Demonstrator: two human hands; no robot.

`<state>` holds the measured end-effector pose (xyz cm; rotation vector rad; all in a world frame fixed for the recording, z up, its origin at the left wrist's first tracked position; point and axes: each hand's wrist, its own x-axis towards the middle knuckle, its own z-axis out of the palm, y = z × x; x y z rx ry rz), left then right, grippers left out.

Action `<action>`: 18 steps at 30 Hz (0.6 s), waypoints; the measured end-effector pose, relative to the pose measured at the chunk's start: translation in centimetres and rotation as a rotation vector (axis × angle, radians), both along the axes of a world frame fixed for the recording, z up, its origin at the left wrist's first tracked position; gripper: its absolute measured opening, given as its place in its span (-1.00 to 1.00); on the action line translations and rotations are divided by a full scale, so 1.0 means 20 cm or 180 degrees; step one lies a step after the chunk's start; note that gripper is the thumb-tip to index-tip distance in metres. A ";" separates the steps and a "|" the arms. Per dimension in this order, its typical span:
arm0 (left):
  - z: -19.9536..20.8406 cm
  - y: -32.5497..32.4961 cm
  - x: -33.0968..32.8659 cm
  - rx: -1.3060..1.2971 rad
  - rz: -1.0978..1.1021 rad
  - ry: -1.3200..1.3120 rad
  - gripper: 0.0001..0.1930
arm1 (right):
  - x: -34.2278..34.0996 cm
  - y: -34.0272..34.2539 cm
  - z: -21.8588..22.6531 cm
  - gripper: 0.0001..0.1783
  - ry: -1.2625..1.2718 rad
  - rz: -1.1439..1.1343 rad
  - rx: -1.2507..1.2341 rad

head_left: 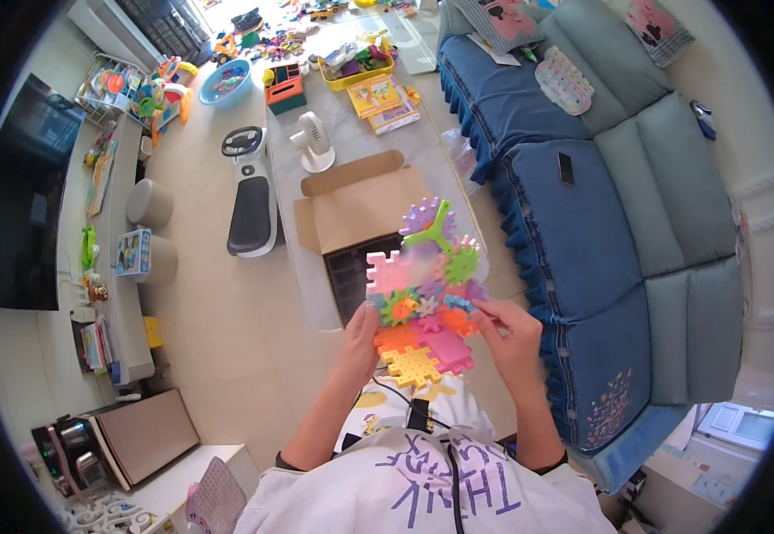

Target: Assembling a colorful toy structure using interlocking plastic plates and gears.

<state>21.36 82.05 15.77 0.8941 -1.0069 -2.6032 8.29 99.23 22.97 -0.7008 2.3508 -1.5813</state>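
In front of my body I hold up a colorful plastic gear toy (pixel 440 347) made of interlocking plates and toothed wheels. Its lower part has yellow, orange and pink plates; purple and green gears and a green three-armed piece (pixel 441 228) stand at its top. My left hand (pixel 358 340) grips the toy's left edge. With fingers closed, my right hand (pixel 510 334) is at the right side, by a small blue piece (pixel 459 303); whether it pinches that piece or the frame beside it is hard to see. Behind the toy lies an open cardboard box (pixel 364 214), dark inside and partly hidden.
The box rests on a long low table (pixel 351 133) with a white fan (pixel 314 142), books (pixel 383 100) and a yellow toy basket (pixel 360 76). A ride-on toy car (pixel 251 191) stands left. A blue-covered sofa (pixel 574 240) runs along the right. Toys litter the far floor.
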 end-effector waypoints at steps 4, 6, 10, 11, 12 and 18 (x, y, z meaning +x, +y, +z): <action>0.01 0.01 0.01 0.0029 0.0019 0.0068 -0.63 | -0.03 -0.02 0.02 -0.84 -0.0179 -0.0053 -0.0092; 0.01 0.02 0.01 0.0060 0.0059 0.0044 -0.64 | -0.05 -0.02 0.00 -0.83 -0.0684 -0.0212 -0.0250; 0.02 0.02 0.01 0.0020 0.0137 -0.0062 -0.65 | -0.08 -0.02 -0.02 -0.78 -0.1151 -0.0242 -0.0611; 0.02 0.02 0.01 -0.0016 0.0143 -0.0074 -0.63 | -0.08 -0.03 -0.02 -0.76 -0.0919 -0.0255 -0.0624; 0.02 0.02 0.01 -0.0001 0.0172 -0.0107 -0.63 | -0.09 -0.03 -0.01 -0.74 -0.0687 -0.0268 -0.0638; 0.07 0.01 0.00 -0.0089 0.0104 -0.0055 -0.66 | -0.05 -0.10 0.02 -0.81 -0.0062 0.0025 -0.0522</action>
